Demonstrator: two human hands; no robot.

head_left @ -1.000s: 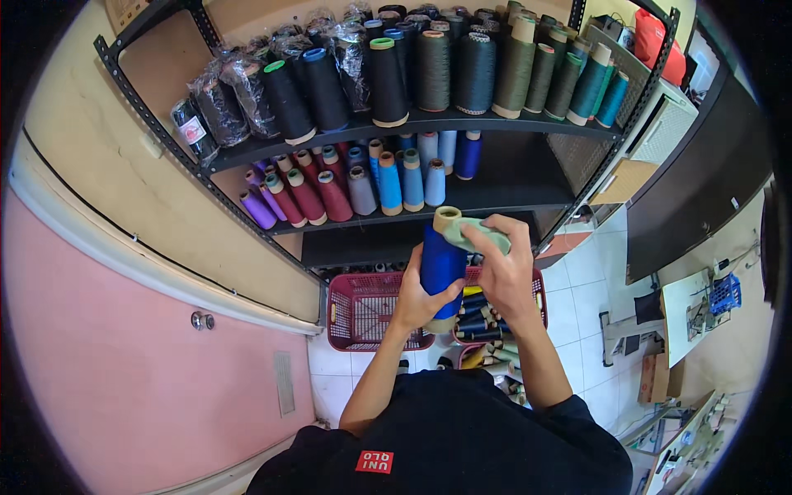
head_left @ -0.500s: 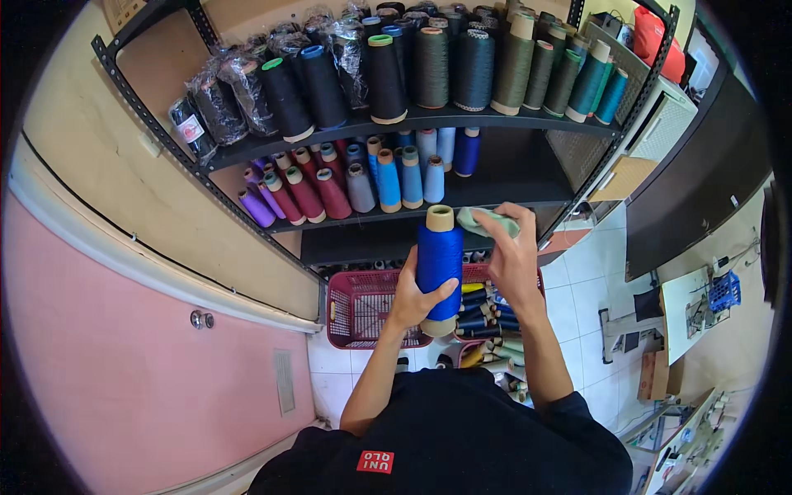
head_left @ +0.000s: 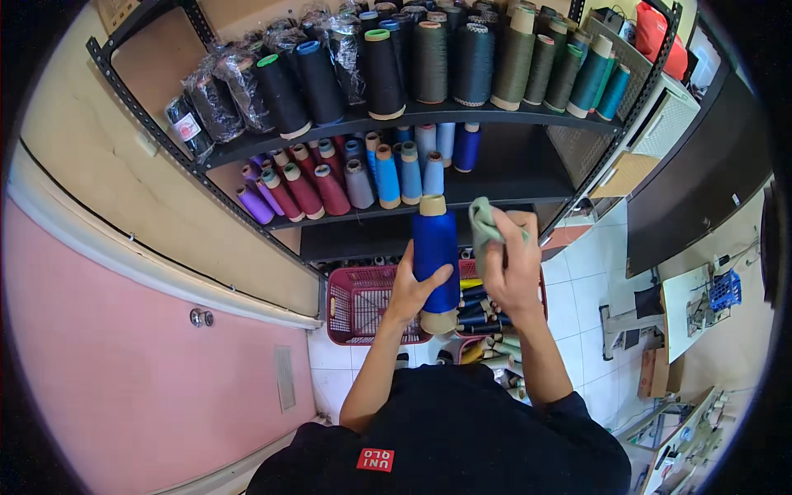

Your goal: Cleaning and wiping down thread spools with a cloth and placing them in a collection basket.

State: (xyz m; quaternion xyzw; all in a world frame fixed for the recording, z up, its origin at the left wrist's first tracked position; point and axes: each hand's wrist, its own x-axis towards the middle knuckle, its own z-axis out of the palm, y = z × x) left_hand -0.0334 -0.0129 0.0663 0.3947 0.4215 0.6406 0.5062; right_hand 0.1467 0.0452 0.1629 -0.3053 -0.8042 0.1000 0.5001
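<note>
A blue thread cone (head_left: 435, 256) stands nearly upright in my left hand (head_left: 410, 289), whose thumb and fingers wrap round its lower half. Its bare cardboard core shows at the top and bottom. Just to the right of the cone, apart from it, my right hand (head_left: 516, 268) pinches a crumpled pale green cloth (head_left: 482, 216). Part of the cloth is hidden behind the fingers. Behind the held cone, rows of other cones stand on the shelf, including a light blue cone (head_left: 388, 176) and a dark blue cone (head_left: 467, 148).
A black metal shelf (head_left: 511, 191) spans the far side, its upper level crowded with dark and green cones (head_left: 431, 64). Below sit an open maroon basket (head_left: 337, 309) and another basket holding cones (head_left: 474, 318). A pink door (head_left: 148, 330) is at left; a work table (head_left: 681, 318) at right.
My right hand has turned and lifted the cloth, which now hangs more upright and slightly farther from the cone. The blue cone has shifted slightly left and tilted a little.
</note>
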